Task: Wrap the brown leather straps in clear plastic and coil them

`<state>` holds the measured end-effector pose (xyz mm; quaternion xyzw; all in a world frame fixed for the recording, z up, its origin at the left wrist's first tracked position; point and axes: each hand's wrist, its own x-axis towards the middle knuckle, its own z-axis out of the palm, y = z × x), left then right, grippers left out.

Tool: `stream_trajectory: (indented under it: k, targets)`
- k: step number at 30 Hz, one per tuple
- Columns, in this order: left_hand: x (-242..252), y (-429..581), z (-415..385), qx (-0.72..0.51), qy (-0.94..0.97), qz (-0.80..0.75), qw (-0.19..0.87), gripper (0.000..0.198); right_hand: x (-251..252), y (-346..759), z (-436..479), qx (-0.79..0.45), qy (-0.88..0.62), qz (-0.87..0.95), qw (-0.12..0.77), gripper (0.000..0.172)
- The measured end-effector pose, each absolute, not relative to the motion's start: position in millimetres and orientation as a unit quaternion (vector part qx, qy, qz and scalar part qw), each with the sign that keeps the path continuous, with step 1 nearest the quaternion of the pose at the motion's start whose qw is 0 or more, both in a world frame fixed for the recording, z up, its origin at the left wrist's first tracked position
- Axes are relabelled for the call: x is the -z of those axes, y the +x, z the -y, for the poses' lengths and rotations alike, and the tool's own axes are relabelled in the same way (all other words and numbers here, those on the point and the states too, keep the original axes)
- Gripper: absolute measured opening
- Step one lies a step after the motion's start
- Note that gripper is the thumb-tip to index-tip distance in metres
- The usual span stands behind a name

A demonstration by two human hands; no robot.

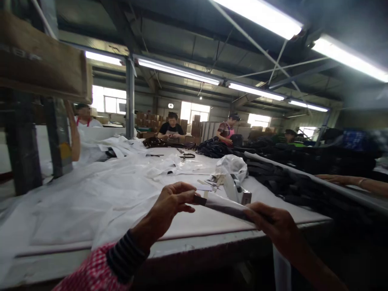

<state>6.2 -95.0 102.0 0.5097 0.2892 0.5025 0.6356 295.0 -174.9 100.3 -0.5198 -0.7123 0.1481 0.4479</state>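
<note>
Left hand (171, 204): fingers pinch one end of fabric strip (224, 207).
Right hand (274, 226): fingers closed on the other end.
Handling: seemingly light, limp; best gripped by the ends.

A: Colour log. The wide white sheet fabric (91, 194): plain, no print. And the narrow folded fabric strip (224, 207)?
B: White, with a dark grey band. The ribbed knit cuff (125, 256): black-grey stripes. The checked woven sleeve (93, 273): red on white.
A: The heaped soft cloth pile (287, 178): black.
</note>
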Motion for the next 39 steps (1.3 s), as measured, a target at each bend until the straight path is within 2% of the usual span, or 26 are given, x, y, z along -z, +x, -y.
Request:
stream_trajectory:
  k: [6,10,13,16,18,19,20,22,24,26,28,33,39]
  targets:
    - [-101,-26,91,-0.345,0.653,-0.332,0.587,0.023,-115,290,154,-0.201,-0.509,0.747,0.378,0.04]
    - [-93,-25,96,-0.252,0.679,-0.323,0.609,0.028,-126,285,148,-0.212,-0.502,0.769,0.335,0.039]
    - [-85,-21,103,-0.213,0.712,-0.328,0.583,0.029,-131,285,147,-0.239,-0.511,0.786,0.253,0.037]
    - [-82,-22,112,-0.229,0.794,-0.386,0.411,0.022,-127,283,148,-0.199,-0.526,0.802,0.202,0.038]
    - [-82,-24,117,-0.249,0.832,-0.416,0.269,0.02,-122,279,145,-0.132,-0.52,0.82,0.2,0.029]
    - [-81,-24,118,-0.259,0.835,-0.417,0.249,0.019,-120,276,143,-0.097,-0.513,0.829,0.201,0.025]
    - [-80,-25,119,-0.27,0.825,-0.413,0.277,0.017,-118,272,141,-0.064,-0.504,0.836,0.207,0.024]
    - [-76,-25,118,-0.277,0.766,-0.386,0.433,0.019,-115,267,135,-0.002,-0.484,0.84,0.245,0.025]
    - [-70,-24,117,-0.276,0.678,-0.343,0.589,0.033,-115,267,130,0.046,-0.449,0.839,0.303,0.02]
    - [-64,-21,117,-0.289,0.613,-0.299,0.672,0.045,-114,270,126,0.072,-0.404,0.847,0.34,0.017]
    - [-58,-16,120,-0.317,0.576,-0.262,0.706,0.048,-112,276,123,0.091,-0.367,0.853,0.359,0.017]
    - [-59,1,132,-0.33,0.482,-0.195,0.788,0.025,-105,284,114,0.124,-0.333,0.841,0.408,0.017]
    - [-67,16,138,-0.295,0.475,-0.129,0.819,0.03,-99,284,104,0.126,-0.363,0.793,0.473,0.018]
